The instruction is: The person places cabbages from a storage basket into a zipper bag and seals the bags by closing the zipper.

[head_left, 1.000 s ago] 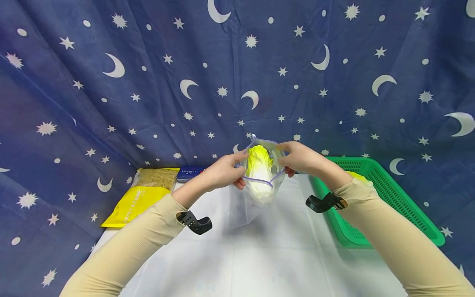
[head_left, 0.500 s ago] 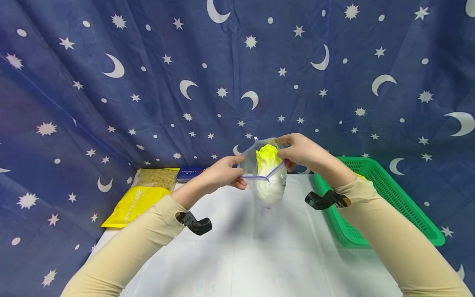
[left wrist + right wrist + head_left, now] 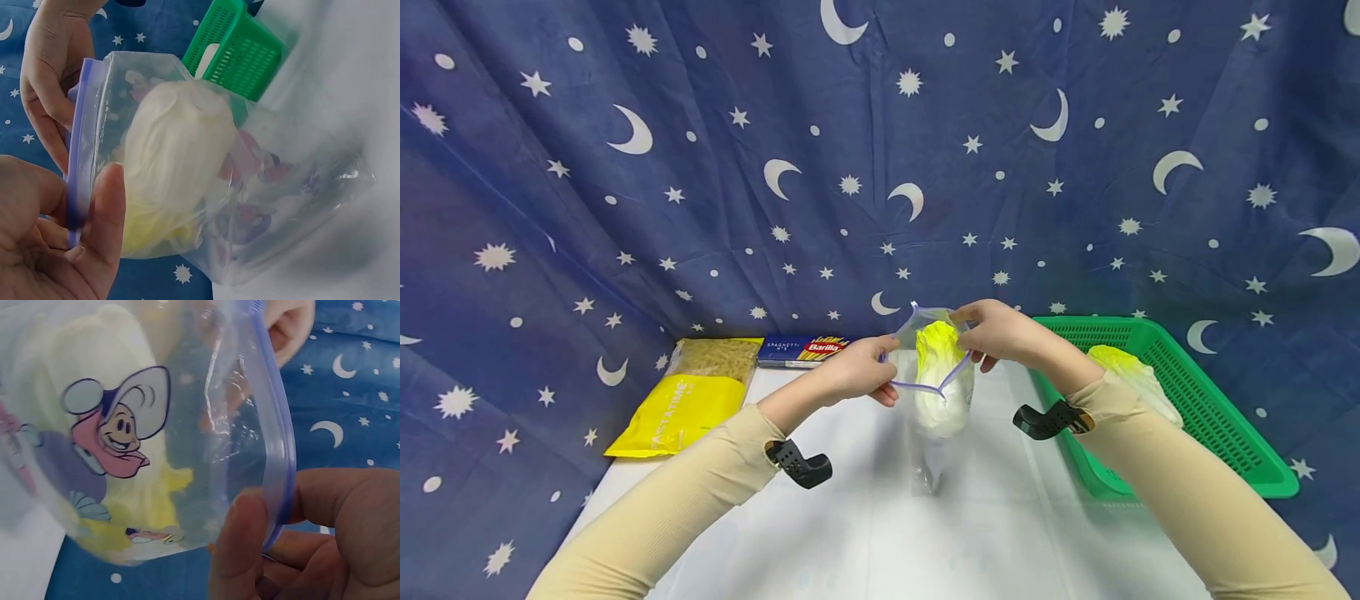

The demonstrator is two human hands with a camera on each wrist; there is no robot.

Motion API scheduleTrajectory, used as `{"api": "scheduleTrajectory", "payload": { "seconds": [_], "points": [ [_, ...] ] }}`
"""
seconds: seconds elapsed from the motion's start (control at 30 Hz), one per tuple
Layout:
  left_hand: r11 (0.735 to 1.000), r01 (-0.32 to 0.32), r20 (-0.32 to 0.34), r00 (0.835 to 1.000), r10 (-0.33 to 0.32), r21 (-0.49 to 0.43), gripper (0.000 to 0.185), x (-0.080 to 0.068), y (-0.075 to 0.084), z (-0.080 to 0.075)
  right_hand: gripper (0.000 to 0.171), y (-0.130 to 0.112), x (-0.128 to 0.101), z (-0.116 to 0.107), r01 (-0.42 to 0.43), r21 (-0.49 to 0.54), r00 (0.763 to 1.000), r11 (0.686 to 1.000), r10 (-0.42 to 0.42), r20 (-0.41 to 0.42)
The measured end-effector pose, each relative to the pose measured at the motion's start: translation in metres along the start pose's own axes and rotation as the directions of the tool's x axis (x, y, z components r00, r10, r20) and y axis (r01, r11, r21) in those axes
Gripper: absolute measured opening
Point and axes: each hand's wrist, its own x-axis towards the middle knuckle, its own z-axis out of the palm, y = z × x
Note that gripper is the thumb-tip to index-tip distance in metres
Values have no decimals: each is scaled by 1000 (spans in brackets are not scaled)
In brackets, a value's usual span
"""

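A clear zip bag (image 3: 931,471) with a purple rim and printed cartoon figures hangs mouth-up between my two hands in the head view. Inside it stands a napa cabbage (image 3: 942,408), yellow leaf tips upward and pale base down. The bag's lower end tapers beneath the cabbage. My left hand (image 3: 861,367) pinches the left side of the rim between thumb and fingers. On the opposite side, my right hand (image 3: 996,333) pinches the rim the same way. The left wrist view shows the purple zip strip (image 3: 84,137) running between both hands.
A green basket (image 3: 1217,392) with another napa cabbage (image 3: 1138,379) stands at the right. At the back left lie a yellow pasta bag (image 3: 692,408) and a blue spaghetti box (image 3: 797,352). A starry blue curtain (image 3: 850,125) rises behind the white table (image 3: 820,517).
The cabbage and bag first swung right, then both hands and the bag came lower. The cabbage in the basket and more of the spaghetti box are now uncovered.
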Motion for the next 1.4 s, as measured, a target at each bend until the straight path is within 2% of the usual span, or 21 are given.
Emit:
{"api": "scheduleTrajectory", "payload": {
  "seconds": [0.17, 0.4, 0.7, 0.93, 1.17, 1.4],
  "points": [
    [998, -43, -33, 998, 45, 49, 65, 0, -3, -2, 65, 10, 5, 8, -9, 11, 1000, 1000, 9, -17],
    [998, -48, -83, 995, 51, 48, 67, 0, -6, -6, 65, 12, 2, 8, 1, 9, 995, 1000, 0, -100],
    [988, -140, -74, 987, 145, 67, 65, -5, 12, -9, 67, 7, -4, -4, 35, 41, 994, 999, -31, -104],
    [989, -140, -100, 984, 144, 51, 64, -9, 25, -17, 68, 1, -9, -14, 22, 67, 993, 998, -14, -116],
    [985, -151, -102, 982, 159, 82, 64, -11, 28, -19, 66, -2, -13, -18, 45, 63, 991, 997, -36, -129],
    [987, -146, -105, 983, 152, 65, 64, -12, 31, -19, 63, -5, -15, -20, 54, 43, 990, 998, -47, -133]
  ]
}}
